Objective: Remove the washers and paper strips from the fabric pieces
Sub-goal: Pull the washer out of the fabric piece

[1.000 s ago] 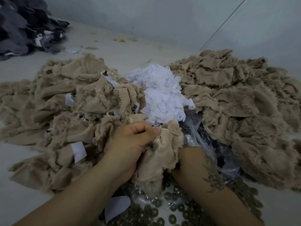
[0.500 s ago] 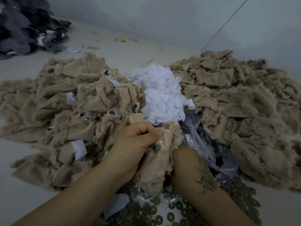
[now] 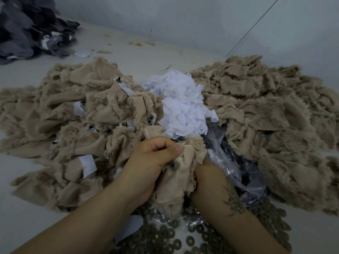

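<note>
My left hand [image 3: 152, 162] grips a beige fuzzy fabric piece [image 3: 176, 184] at its top edge, thumb pressed over the cloth. A dark metal washer [image 3: 173, 165] sits on that piece just below my thumb. My right hand [image 3: 207, 178] holds the same piece from behind on its right side; its fingers are hidden by the cloth. To the left lies a pile of beige pieces [image 3: 73, 121] still carrying washers and white paper strips [image 3: 88, 165]. A heap of white paper strips [image 3: 183, 107] lies behind my hands. Loose washers [image 3: 183, 237] cover the floor below.
A second pile of beige fabric pieces [image 3: 275, 110] spreads at the right. A clear plastic bag [image 3: 223, 158] lies between it and my hands. Dark grey fabric [image 3: 27, 28] is heaped at the far left against the wall. Bare floor shows at the left and back.
The camera view has shifted slightly. Both hands have kept their hold on the beige piece, with my left thumb shifting slightly along its top edge.
</note>
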`<state>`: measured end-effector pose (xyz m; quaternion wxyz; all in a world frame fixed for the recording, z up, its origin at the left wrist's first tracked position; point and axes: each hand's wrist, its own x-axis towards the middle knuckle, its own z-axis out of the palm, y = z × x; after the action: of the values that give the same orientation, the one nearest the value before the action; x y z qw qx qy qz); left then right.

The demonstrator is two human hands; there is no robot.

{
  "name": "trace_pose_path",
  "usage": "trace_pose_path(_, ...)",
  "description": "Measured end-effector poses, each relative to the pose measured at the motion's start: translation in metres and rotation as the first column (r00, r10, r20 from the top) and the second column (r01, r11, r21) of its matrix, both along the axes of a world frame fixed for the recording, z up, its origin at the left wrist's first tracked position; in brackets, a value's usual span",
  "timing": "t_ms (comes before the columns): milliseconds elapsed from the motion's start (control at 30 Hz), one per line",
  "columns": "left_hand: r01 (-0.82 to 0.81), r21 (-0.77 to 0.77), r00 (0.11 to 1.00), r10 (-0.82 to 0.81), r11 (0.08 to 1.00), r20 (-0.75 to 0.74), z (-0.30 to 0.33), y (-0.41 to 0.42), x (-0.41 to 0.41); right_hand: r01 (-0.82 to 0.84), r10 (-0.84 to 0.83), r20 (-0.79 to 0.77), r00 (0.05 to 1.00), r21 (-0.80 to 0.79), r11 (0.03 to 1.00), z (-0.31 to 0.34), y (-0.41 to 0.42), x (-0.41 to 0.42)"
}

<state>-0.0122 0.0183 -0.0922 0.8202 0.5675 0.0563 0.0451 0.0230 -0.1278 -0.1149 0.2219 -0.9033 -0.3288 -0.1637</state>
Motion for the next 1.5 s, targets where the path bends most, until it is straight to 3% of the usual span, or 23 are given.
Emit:
trace_pose_path(133,0.012,-0.015,0.999,-0.012,1.000,0.031,-0.001,0.000,0.000,0.078,-0.005,-0.290,0.957,0.240,0.968,0.003,-0.011,0.001)
trace_pose_path(233,0.019,0.001,0.998,-0.019,1.000,0.057,-0.001,-0.001,0.000,0.197,0.114,-0.470,0.875,0.561,0.804,0.013,-0.015,0.000)
trace_pose_path(333,0.017,0.055,0.997,-0.021,0.998,0.068,-0.002,-0.003,-0.001,0.263,0.321,-0.566,0.759,0.718,0.645,0.018,-0.016,-0.002)
trace_pose_path(500,0.016,0.143,0.995,-0.030,0.990,0.094,0.001,-0.006,-0.003,0.278,0.354,-0.574,0.738,0.737,0.616,0.021,-0.016,-0.005)
trace_pose_path(700,-0.101,0.314,0.984,0.048,0.944,0.172,0.000,-0.007,-0.004,0.205,0.273,-0.487,0.830,0.720,0.663,0.022,-0.017,-0.005)
trace_pose_path(1000,-0.126,0.403,0.987,0.074,0.906,0.143,0.004,-0.010,-0.004,0.299,0.285,-0.574,0.767,0.714,0.633,0.012,-0.022,0.001)
trace_pose_path(1133,-0.144,0.476,0.983,0.072,0.867,0.167,0.005,-0.010,-0.003,0.290,0.383,-0.569,0.727,0.761,0.581,0.014,-0.020,0.000)
trace_pose_path(1233,-0.165,0.546,0.977,0.061,0.821,0.204,0.005,-0.012,-0.004,0.313,0.378,-0.613,0.694,0.730,0.608,0.016,-0.018,-0.003)
trace_pose_path(1367,-0.105,0.491,0.988,0.033,0.865,0.153,0.007,-0.013,-0.006,0.417,0.463,-0.683,0.565,0.721,0.553,0.014,-0.019,-0.002)
trace_pose_path(1500,-0.089,0.385,0.994,0.059,0.919,0.088,0.007,-0.013,-0.005,0.433,0.428,-0.688,0.586,0.712,0.553,0.015,-0.017,-0.003)
